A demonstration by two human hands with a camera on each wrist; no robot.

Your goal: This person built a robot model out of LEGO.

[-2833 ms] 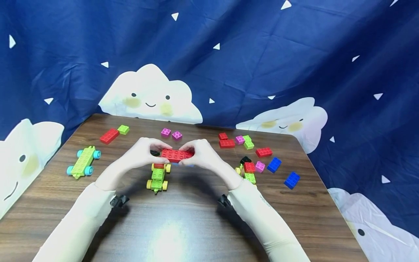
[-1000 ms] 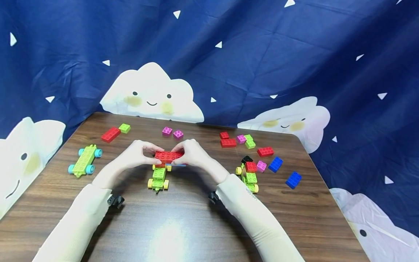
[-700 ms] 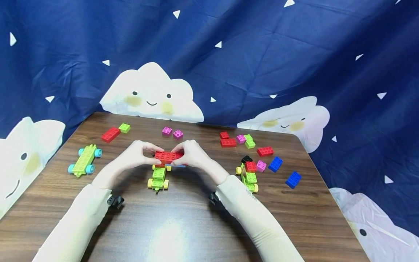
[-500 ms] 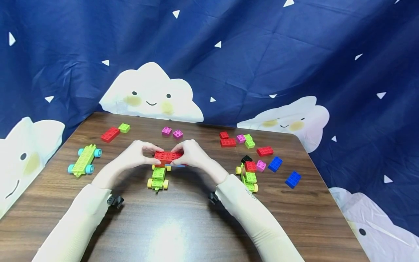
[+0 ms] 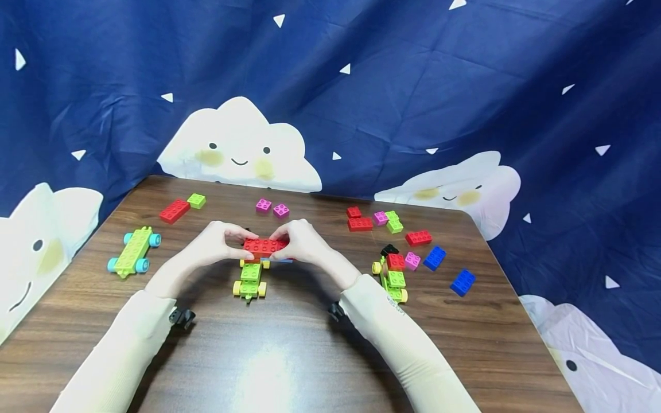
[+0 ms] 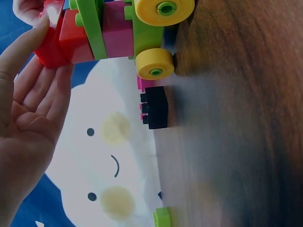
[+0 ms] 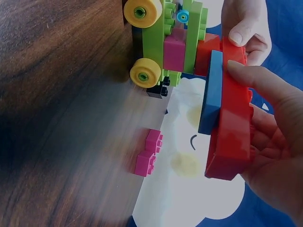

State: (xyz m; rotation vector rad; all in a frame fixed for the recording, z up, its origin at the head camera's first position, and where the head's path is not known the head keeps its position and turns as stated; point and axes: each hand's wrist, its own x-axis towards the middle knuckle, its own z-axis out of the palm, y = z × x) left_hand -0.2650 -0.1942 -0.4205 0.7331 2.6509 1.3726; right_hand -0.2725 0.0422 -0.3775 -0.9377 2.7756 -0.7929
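One long red brick (image 5: 263, 248), smooth glossy plastic, round studs on top. Clamped in L grip (image 5: 219, 241), thumb + fingers at its L end, & in R grip (image 5: 302, 241), pinching farther R. Posn: atop green toy car (image 5: 250, 274) w/ round yellow wheels, on tabletop (image 5: 310, 355) (dk wood grain, glare spot toward front). 2nd car (image 5: 133, 252) well L: long flat green base, turquoise wheels. Cloth backdrop (image 5: 361, 57) creased, blue w/ wht clouds.

View diffs: R wrist shows thin, flat-sided blue block (image 7: 213, 90) under red brick; head gets only a sliver. Pink cube (image 7: 174, 54) betw. green slabs of car: wrist views only. Black studded brick (image 6: 156, 108) behind car clear in L wrist, nearly all hidden from head. Two blue bricks (image 5: 435, 258) at R: head only.
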